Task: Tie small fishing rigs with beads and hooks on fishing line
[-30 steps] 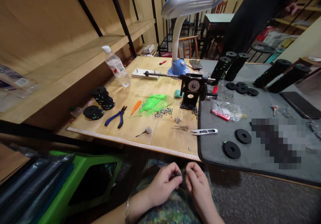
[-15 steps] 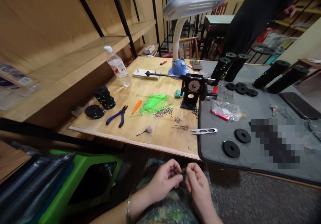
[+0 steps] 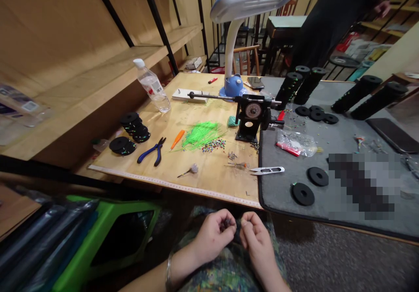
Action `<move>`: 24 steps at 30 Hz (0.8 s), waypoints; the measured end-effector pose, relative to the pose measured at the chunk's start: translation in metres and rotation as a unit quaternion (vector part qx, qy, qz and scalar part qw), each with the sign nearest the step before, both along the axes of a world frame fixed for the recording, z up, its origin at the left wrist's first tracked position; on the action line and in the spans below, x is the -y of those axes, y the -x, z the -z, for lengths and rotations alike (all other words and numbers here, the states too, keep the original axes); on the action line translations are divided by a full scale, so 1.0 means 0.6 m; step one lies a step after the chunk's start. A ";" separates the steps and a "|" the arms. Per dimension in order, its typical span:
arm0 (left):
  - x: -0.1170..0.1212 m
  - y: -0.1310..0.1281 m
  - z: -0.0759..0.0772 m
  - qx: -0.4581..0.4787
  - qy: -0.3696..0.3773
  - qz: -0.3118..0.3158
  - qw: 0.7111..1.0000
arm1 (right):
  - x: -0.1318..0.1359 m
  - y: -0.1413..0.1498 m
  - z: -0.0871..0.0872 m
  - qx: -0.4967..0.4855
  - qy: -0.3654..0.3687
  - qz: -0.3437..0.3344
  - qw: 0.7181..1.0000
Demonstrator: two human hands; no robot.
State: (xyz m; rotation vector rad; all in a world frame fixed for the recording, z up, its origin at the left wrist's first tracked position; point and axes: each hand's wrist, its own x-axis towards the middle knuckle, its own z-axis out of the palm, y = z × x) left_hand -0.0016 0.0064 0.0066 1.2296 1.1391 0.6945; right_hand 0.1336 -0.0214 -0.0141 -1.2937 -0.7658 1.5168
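Note:
My left hand (image 3: 214,235) and my right hand (image 3: 257,237) meet over my lap, just below the front edge of the wooden table (image 3: 209,176). Both have fingers curled into a pinch. Between the fingertips sits a tiny dark piece (image 3: 225,225), too small to name. On the table ahead lie a heap of green strands (image 3: 200,134), small coloured beads (image 3: 213,145), a white thread snipper (image 3: 267,170), blue-handled pliers (image 3: 151,151) and an orange tool (image 3: 177,139).
A black hand-crank winder (image 3: 251,117) and a blue desk lamp (image 3: 240,30) stand mid-table. Black discs (image 3: 131,132) sit left, more on the grey mat (image 3: 330,183). A water bottle (image 3: 152,86) stands left. A green stool (image 3: 108,235) is by my knee. Another person (image 3: 330,17) stands behind.
My hands stay pinched together over my lap; the fingers have curled a little tighter and the fingertips shifted slightly. Nothing on the table has moved.

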 end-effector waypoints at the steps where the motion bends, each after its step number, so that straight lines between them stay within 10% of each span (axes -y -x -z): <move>1: 0.000 0.000 -0.002 -0.006 -0.002 -0.001 1.000 | 0.000 0.000 -0.001 -0.004 0.001 -0.006 1.000; 24: -0.016 0.034 -0.035 -0.074 -0.120 -0.068 0.988 | 0.011 -0.012 -0.019 0.196 -0.095 -0.093 0.971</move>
